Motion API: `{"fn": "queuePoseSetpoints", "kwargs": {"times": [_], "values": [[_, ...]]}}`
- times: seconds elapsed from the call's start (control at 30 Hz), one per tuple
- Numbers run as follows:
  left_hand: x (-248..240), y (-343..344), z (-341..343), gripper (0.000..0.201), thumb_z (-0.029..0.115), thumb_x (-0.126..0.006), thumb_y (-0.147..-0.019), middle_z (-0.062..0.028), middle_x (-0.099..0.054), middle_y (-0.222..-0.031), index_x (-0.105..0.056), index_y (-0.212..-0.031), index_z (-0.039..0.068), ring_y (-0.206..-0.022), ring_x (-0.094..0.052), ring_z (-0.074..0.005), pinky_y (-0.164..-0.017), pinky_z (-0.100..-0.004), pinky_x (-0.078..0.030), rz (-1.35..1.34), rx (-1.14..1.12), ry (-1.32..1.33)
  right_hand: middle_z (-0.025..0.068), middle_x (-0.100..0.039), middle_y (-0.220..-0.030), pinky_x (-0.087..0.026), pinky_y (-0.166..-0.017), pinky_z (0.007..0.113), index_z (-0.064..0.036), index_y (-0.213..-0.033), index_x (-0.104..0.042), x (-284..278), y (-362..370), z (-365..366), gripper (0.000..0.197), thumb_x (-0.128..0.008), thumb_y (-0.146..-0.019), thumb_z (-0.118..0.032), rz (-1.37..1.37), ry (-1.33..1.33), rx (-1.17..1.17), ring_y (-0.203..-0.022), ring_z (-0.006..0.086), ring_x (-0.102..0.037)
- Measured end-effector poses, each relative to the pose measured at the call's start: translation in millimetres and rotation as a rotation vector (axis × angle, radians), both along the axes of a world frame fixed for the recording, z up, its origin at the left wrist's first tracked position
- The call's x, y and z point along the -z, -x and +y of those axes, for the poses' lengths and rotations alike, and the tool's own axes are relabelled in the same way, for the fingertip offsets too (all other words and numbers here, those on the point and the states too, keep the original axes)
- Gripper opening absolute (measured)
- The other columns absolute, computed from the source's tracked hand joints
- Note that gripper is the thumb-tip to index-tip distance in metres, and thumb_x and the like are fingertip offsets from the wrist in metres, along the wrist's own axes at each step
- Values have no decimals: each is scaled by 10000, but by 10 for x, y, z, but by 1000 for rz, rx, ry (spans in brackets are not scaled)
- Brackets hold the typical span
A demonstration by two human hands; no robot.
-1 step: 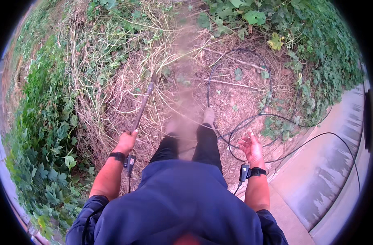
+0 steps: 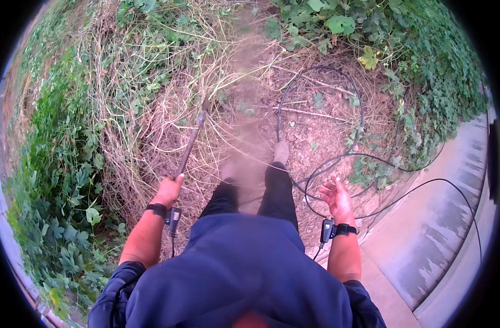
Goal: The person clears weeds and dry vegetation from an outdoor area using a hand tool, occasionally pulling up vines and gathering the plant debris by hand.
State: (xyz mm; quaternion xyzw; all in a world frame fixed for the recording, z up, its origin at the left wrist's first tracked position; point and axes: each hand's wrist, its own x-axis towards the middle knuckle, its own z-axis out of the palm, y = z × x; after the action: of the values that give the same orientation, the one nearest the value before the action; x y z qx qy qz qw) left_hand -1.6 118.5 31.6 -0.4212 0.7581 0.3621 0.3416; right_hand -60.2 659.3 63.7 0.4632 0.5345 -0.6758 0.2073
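Observation:
My left hand (image 2: 169, 190) is closed round the lower end of a brown shaft (image 2: 190, 146). The shaft slants up and away to a greyish collar and a narrow dark tip, which reaches into dry vines (image 2: 168, 109); the tool's exact kind does not show. On the other side, my right hand (image 2: 336, 195) has its palm turned up and its fingers loosely curled apart, with nothing in it. Beyond and around that hand in the picture, a thin black hose or cable (image 2: 362, 112) lies in loops on the ground.
Green leafy vines (image 2: 69, 180) grow thick at the left, and more leaves (image 2: 419, 65) fill the far right. Dry sticks (image 2: 310, 113) lie on the soil ahead of my right shoe (image 2: 282, 152). A concrete slope (image 2: 425, 229) runs along the right. A blurred vertical streak hides part of the middle.

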Motion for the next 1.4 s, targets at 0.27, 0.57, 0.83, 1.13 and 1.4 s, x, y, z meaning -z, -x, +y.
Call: {"fn": "queuePoseSetpoints", "kwargs": {"times": [0.27,0.57,0.83,1.13,1.4], "values": [[-392,196,699,354,382,-544,-924,-11,-465,-562,-545,-879,31,-378,-395,-130,-347,-309,-305,-1,-385,-115,110,-616,-976,-534,-647,370,-91,-1230,-479,190,591,629,404,-545,-928,-351,-13,18,-22,-765,255,-643],[-328,406,1730,404,438,-542,-911,-9,-462,-538,-556,-837,41,-384,-429,-134,-349,-298,-312,-18,-498,-29,95,-637,-921,-534,-577,341,-109,-1173,-489,569,1665,1809,356,-564,-922,-350,-175,9,-199,-726,239,-654],[-698,-185,2466,460,401,-567,-903,-98,-558,-615,-562,-805,-48,-566,-525,-174,-547,-359,-442,-18,-276,338,177,-548,-1241,-447,-932,389,-44,-1365,-404,1230,3074,1996,590,-565,-905,-375,70,-363,-828,-1112,296,-556],[-895,-578,2774,318,297,-569,-910,-182,-575,-680,-556,-846,-14,-607,-536,-300,-588,-405,-437,-144,-185,403,177,-287,-1475,-240,-1122,395,-69,-1431,-293,1755,4329,-120,742,-591,-846,-415,541,-806,-1674,-1376,325,-256],[-775,-896,2520,170,145,-565,-913,-13,-477,-700,-509,-846,0,-685,-415,-101,-602,-281,-399,-93,-455,261,40,-216,-1531,-117,-1151,479,-173,-1471,-227,2513,4636,-1053,706,-538,-878,-395,336,-1061,-2107,-1430,230,-126]]}}
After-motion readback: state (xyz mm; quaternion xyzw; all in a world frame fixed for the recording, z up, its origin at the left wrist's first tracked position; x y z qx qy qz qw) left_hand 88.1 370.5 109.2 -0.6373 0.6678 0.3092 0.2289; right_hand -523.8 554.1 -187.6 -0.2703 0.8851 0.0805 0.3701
